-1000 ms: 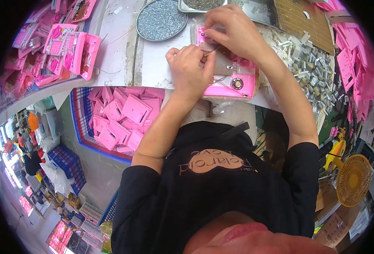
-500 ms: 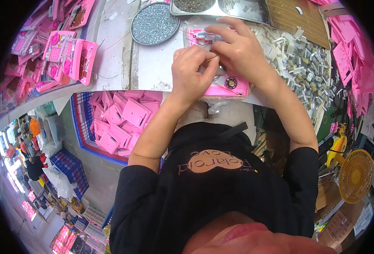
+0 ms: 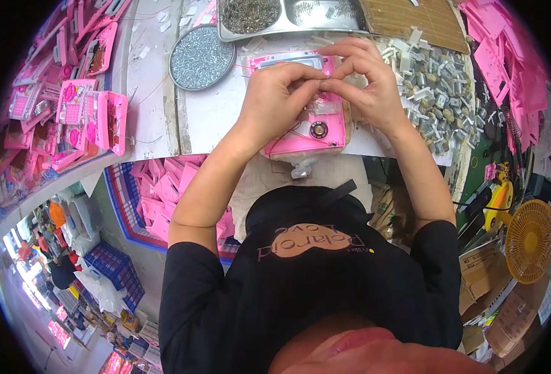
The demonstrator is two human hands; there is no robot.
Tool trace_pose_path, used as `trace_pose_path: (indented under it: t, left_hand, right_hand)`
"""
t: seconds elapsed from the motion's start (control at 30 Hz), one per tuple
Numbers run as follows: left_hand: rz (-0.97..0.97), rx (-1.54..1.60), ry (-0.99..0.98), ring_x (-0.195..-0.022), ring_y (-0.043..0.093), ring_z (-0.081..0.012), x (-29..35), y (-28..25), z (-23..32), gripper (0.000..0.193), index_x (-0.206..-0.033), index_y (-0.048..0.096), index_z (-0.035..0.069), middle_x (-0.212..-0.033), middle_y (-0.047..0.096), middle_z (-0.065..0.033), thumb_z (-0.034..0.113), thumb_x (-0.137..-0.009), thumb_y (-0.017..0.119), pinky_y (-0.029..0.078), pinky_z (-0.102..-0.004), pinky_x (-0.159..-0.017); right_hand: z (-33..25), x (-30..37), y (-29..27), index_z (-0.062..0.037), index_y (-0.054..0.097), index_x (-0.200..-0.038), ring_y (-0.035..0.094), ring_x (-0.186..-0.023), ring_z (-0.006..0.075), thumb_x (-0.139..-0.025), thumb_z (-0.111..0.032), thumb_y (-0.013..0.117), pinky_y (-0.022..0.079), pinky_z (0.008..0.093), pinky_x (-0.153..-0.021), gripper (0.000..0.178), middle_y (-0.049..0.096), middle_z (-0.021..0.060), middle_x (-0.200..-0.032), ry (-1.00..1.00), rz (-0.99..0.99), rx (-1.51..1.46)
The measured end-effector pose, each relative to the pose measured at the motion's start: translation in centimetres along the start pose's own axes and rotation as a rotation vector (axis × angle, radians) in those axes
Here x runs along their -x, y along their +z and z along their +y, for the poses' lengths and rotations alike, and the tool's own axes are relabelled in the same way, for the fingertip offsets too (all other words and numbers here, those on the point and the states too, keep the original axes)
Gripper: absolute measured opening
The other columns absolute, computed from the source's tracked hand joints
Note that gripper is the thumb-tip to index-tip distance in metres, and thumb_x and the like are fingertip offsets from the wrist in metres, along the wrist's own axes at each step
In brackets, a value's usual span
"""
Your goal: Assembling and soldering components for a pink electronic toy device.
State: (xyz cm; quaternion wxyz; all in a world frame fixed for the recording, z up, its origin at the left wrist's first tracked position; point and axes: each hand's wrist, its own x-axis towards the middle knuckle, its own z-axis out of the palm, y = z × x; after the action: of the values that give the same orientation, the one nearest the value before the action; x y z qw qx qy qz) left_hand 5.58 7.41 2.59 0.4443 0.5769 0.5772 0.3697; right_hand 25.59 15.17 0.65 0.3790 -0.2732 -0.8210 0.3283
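A pink plastic casing lies on the white worktop in front of me, with a small round black part in its near half. Over its middle, my left hand is closed, thumb and forefinger pinched together. My right hand meets it fingertip to fingertip, its thumb and forefinger also pinched. Whatever lies between the fingertips is too small and covered to make out. Thin wires run inside the casing, and my hands hide part of it. A clear plastic bag pokes out under its near edge.
A round tray of small screws and a metal tray with small parts stand beyond the casing. Grey and white parts are heaped right. Pink casings pile up left; a blue crate is below. A yellow fan stands right.
My fingertips have come together over the casing; the right hand's raised fingers have curled in. A yellow wire end by my left fingers is now hidden. The whole view has shifted slightly.
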Motion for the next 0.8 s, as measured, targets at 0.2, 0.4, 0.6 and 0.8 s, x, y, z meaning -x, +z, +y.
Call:
trace_pose_path:
  t: [0.2,0.4,0.6,0.8]
  left_hand:
    - [0.067,0.155,-0.052,-0.065,0.069,-0.0123,0.1,0.3,0.0,0.014,-0.102,0.074,-0.004,-0.082,0.073,-0.0111,0.007,-0.094,0.069,0.053,-0.0277,-0.055]
    - [0.182,-0.236,0.203,-0.069,0.067,-0.0202,0.4,-0.4,-0.9,0.011,-0.093,0.074,0.000,-0.079,0.070,-0.0113,0.010,-0.090,0.072,0.052,-0.0324,-0.064]
    - [0.179,-0.273,0.293,-0.073,0.065,-0.0178,0.7,0.2,0.1,0.005,-0.093,0.072,0.000,-0.086,0.068,-0.0101,0.004,-0.090,0.073,0.051,-0.0294,-0.069]
    - [0.244,-0.413,0.528,-0.084,0.062,-0.0269,-0.3,1.2,-1.2,0.007,-0.088,0.073,0.004,-0.090,0.068,-0.0105,0.006,-0.082,0.077,0.048,-0.0383,-0.079]
  right_hand:
    - [-1.2,0.9,0.4,-0.0077,0.071,-0.081,0.056,-0.121,0.0302,-0.076,-0.015,0.084,0.044,0.0431,-0.106,0.015,0.073,0.0072,-0.123,0.001,0.061,0.095]
    - [-2.2,10.5,-9.0,-0.0039,0.066,-0.104,0.064,-0.106,0.0225,-0.088,-0.008,0.078,0.052,0.0364,-0.092,0.021,0.071,0.0102,-0.114,0.243,0.596,0.005]
    - [-1.0,20.4,-20.5,-0.0046,0.057,-0.117,0.062,-0.078,0.0166,-0.096,-0.006,0.070,0.051,0.0308,-0.067,0.025,0.064,0.0065,-0.097,0.511,1.408,-0.549]
    - [5.8,19.6,-27.0,-0.0112,0.064,-0.101,0.054,-0.066,0.0154,-0.097,-0.018,0.073,0.045,0.0311,-0.059,0.012,0.058,0.0017,-0.077,0.590,1.412,-0.115]
